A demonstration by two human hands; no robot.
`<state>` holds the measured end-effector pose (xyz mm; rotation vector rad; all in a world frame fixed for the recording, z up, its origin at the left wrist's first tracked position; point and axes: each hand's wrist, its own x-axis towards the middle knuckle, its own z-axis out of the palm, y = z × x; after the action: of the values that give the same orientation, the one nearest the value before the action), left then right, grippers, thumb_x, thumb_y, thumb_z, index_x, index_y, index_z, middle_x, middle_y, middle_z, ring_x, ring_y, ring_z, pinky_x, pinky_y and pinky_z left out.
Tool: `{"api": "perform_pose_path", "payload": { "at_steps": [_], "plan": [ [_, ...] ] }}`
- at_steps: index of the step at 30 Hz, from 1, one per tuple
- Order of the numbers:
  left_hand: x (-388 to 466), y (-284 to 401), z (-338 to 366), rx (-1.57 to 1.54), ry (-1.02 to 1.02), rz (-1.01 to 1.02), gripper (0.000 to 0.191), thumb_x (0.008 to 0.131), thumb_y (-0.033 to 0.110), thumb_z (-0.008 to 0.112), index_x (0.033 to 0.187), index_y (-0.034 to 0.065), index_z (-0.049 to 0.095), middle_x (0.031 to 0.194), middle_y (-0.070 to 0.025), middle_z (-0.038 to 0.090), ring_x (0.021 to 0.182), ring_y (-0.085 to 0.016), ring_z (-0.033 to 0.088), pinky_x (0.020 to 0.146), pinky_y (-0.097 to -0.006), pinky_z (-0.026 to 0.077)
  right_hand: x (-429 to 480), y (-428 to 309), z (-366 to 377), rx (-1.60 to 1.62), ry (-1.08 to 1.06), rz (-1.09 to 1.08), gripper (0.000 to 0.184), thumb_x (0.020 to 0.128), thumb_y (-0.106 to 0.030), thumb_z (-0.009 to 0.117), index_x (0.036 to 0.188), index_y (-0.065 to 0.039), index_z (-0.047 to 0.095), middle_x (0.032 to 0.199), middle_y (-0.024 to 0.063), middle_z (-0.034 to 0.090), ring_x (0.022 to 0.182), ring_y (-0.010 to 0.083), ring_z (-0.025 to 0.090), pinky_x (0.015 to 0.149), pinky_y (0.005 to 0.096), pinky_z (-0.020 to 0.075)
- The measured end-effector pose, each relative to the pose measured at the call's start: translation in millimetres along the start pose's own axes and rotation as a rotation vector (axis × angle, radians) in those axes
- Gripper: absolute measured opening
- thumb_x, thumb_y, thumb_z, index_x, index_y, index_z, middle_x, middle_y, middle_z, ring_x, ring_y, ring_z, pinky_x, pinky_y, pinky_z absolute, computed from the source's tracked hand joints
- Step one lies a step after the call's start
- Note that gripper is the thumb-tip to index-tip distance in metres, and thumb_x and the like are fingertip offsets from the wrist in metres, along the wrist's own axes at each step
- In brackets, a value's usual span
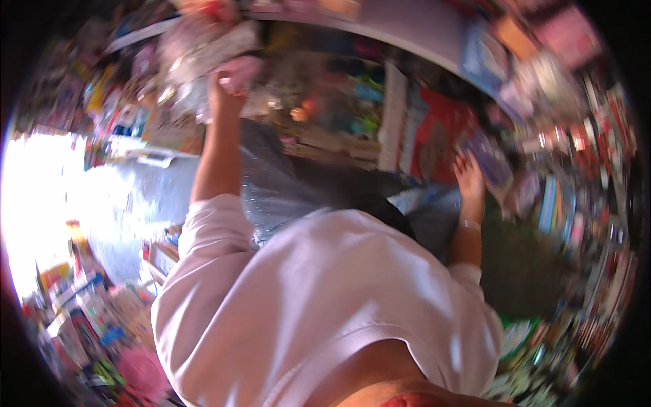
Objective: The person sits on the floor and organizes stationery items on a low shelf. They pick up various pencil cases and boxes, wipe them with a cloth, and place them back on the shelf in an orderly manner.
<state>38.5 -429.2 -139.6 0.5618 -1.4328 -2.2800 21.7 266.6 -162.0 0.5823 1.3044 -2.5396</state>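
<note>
Much of the view is blurred. My left hand (229,91) is raised at the upper left, its fingers closed around a small pink item (240,70) whose kind is unclear. Just beyond it are clear plastic-wrapped goods (208,53). On the right, my right hand (469,175) has its fingers partly spread beside a purple package (485,157). The hand seems to touch this package, but whether it grips it is not clear. A red printed package or bag (442,137) stands just left of that hand.
A pale shelf edge (356,33) curves across the top, with boxes (567,38) at the upper right. Packed goods line the right side (605,193). More merchandise, including a pink round item (142,374), is piled at the lower left. Bright light enters from the left.
</note>
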Motion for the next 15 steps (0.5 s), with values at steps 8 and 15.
{"api": "perform_pose_path", "payload": {
  "at_steps": [8,15],
  "plan": [
    [-61.5,66.2,12.4,-0.472,-0.095,-0.344,0.038,0.079,0.027,0.061,0.103,-0.0021,0.055,0.099,-0.0134,0.060,0.087,-0.023,0.056,0.079,-0.0350,0.049,-2.3,12.7,28.1,-0.507,0.155,0.051,0.036,0.085,-0.032,0.064,0.114,-0.011,0.059,0.100,0.0087,0.066,0.086,0.0185,0.064,0.068,0.0324,0.0508],
    [-129.1,94.8,54.1,-0.547,-0.216,-0.524,0.040,0.082,0.027,0.056,0.111,-0.0001,0.055,0.104,-0.0144,0.060,0.090,-0.025,0.057,0.076,-0.0333,0.050,28.4,30.6,49.4,-1.821,0.046,-0.703,0.065,0.072,-0.034,0.074,0.123,-0.003,0.051,0.101,0.0149,0.067,0.088,0.0315,0.065,0.072,0.0406,0.0513]
  ]
}}
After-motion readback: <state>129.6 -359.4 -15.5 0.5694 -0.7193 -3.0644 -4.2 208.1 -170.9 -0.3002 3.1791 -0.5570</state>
